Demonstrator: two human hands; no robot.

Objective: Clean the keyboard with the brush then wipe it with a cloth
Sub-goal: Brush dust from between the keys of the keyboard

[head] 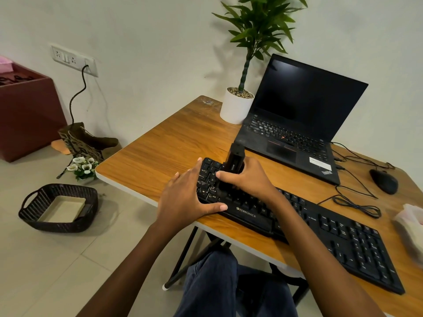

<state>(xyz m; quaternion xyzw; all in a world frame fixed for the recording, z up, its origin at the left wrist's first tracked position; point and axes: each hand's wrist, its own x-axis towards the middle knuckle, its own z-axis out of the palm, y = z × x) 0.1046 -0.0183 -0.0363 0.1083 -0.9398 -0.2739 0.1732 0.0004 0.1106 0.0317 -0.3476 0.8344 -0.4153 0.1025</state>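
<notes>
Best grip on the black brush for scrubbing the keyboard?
Take the black brush round its blocky upper body, from the side and above, as the right hand does now. It stands upright with the bristle end down on the keyboard, so the handle is the free part. The left hand steadies the keyboard's left end.

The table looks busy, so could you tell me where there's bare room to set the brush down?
The widest bare patch of table lies left of the plant pot, behind the keyboard. Right of the laptop, cables and mouse crowd it.
</notes>
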